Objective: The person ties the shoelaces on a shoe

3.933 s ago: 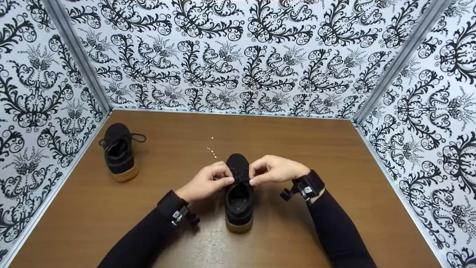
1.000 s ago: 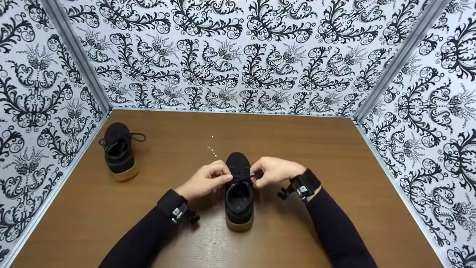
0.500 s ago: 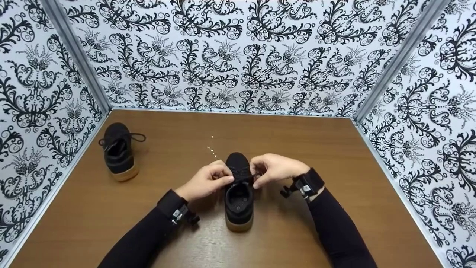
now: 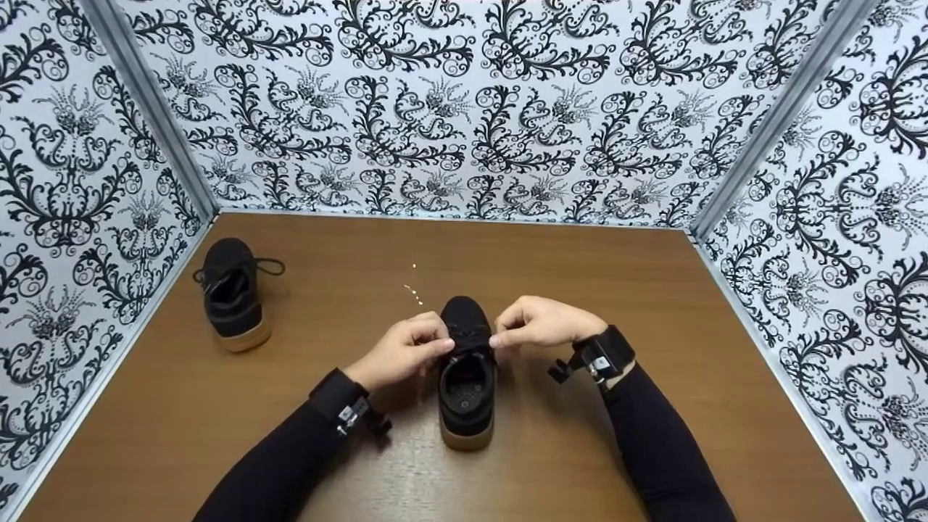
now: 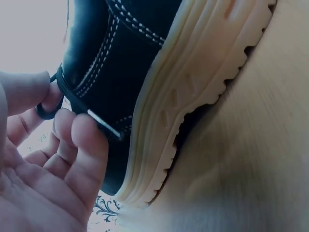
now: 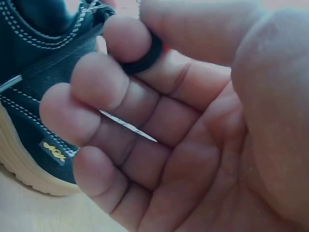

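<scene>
In the head view a black shoe (image 4: 465, 420) with a tan gum sole stands mid-table, toe pointing away. My left hand (image 4: 400, 354) is at the left of its lacing, thumb and index finger pinching the black shoelace (image 5: 70, 93). Below those fingers, in the left wrist view, a silver lace tip (image 5: 105, 124) hangs against the shoe's side. On the right, my right hand (image 4: 547, 322) pinches a black lace loop (image 6: 146, 62) that curves round its index finger; the other fingers are bent beside the shoe. The knot between the hands is too small to make out.
A second black shoe (image 4: 243, 319), its lace tied in a bow, stands at the table's left side. Patterned white-and-black panels (image 4: 464, 145) wall in the back and sides of the brown wooden table (image 4: 594, 261). Small bright specks (image 4: 413, 292) lie beyond the left hand.
My right hand has moved slightly up, and its thumb now lies at the shoe's edge. The lace stretched across the shoe's tongue earlier no longer shows clearly. My left hand has barely shifted.
</scene>
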Demonstrator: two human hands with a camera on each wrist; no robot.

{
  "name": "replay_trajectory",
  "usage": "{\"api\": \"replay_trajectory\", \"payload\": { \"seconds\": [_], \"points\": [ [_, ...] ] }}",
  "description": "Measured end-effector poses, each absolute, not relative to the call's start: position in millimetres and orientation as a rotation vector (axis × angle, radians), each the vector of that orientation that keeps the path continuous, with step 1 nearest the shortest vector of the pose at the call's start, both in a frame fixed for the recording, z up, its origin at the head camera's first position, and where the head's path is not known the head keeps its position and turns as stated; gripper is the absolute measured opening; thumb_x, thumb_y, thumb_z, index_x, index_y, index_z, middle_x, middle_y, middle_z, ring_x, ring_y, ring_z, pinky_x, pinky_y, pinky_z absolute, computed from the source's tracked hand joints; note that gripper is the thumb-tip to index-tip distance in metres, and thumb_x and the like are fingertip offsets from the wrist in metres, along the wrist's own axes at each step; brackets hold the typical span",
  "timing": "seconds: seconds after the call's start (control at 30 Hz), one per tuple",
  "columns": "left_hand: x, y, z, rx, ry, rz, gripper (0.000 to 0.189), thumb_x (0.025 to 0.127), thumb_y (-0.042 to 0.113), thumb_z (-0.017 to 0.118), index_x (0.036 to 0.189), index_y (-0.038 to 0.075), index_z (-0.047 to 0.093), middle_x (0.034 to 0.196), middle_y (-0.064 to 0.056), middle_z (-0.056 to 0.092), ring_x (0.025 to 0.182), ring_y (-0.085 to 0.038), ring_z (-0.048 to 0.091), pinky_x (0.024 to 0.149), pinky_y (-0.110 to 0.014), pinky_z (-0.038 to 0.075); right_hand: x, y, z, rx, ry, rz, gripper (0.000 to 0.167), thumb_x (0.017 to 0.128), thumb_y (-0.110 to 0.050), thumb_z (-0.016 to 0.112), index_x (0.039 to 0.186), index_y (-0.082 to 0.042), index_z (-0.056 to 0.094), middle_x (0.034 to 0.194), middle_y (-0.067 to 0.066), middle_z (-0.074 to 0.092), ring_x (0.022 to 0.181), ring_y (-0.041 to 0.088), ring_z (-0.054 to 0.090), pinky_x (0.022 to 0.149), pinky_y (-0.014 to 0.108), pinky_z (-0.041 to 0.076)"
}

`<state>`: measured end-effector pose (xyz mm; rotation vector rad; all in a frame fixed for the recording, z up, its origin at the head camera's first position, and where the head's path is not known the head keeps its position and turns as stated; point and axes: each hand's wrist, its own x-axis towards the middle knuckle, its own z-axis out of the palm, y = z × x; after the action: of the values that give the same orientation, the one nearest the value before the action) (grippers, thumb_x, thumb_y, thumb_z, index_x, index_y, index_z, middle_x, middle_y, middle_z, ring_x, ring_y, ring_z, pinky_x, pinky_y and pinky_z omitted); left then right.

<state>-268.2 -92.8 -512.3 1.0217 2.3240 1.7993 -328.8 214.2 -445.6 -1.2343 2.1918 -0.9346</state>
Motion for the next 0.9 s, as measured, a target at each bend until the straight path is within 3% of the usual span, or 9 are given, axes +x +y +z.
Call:
{"api": "replay_trajectory", "payload": {
  "seconds": [0.13,0.23,0.4,0.63,0.7,0.9],
  "points": [
    [-273,-93,-513,1.079,2.315,1.811,0.019,0.106,0.011,0.076,0.087,0.007,0.073,0.096,-0.004,0.062,0.081,-0.016,0.063,0.068,-0.025,0.056,-333,217,-448,-1.226,2.15,-0.963,0.038,0.108,-0.032,0.074,0.081,-0.004,0.074,0.082,0.021,0.071,0.072,0.011,0.058,0.067,0.026,0.045],
    [-275,-94,-514,1.13,2.307,1.814,0.021,0.105,0.008,0.076,0.084,0.006,0.072,0.097,-0.005,0.065,0.096,-0.019,0.062,0.083,-0.026,0.053,-335,218,-451,-1.217,2.097,-0.999,0.035,0.106,-0.027,0.075,0.078,-0.006,0.073,0.079,0.011,0.071,0.072,0.014,0.06,0.068,0.025,0.048],
    [-276,-95,-516,1.149,2.268,1.837,0.022,0.104,0.006,0.075,0.082,0.005,0.071,0.098,-0.009,0.065,0.1,-0.017,0.062,0.089,-0.027,0.052,-337,220,-455,-1.225,2.027,-1.049,0.031,0.105,-0.02,0.075,0.079,-0.004,0.073,0.078,-0.006,0.069,0.071,0.025,0.059,0.068,0.024,0.046],
    [-276,-96,-517,1.14,2.264,1.84,0.023,0.105,0.007,0.075,0.083,0.005,0.073,0.097,-0.01,0.065,0.098,-0.017,0.063,0.086,-0.027,0.054,-339,220,-460,-1.217,1.995,-1.08,0.031,0.105,-0.016,0.073,0.079,0.0,0.071,0.084,0.021,0.07,0.076,0.038,0.063,0.072,0.027,0.049],
    [-274,-97,-516,1.125,2.301,1.815,0.023,0.106,0.009,0.075,0.083,0.007,0.073,0.095,-0.008,0.065,0.089,-0.017,0.064,0.079,-0.027,0.055,-339,219,-461,-1.219,2.001,-1.076,0.034,0.107,-0.017,0.071,0.08,0.004,0.068,0.087,0.026,0.069,0.078,0.045,0.064,0.074,0.03,0.051],
    [-271,-97,-515,1.036,2.364,1.758,0.027,0.108,0.017,0.075,0.082,0.011,0.072,0.088,-0.001,0.06,0.065,-0.016,0.061,0.057,-0.026,0.053,-339,220,-459,-1.233,2.025,-1.055,0.04,0.108,-0.02,0.07,0.082,0.009,0.065,0.088,0.029,0.068,0.079,0.043,0.063,0.075,0.028,0.049]
  ]
}}
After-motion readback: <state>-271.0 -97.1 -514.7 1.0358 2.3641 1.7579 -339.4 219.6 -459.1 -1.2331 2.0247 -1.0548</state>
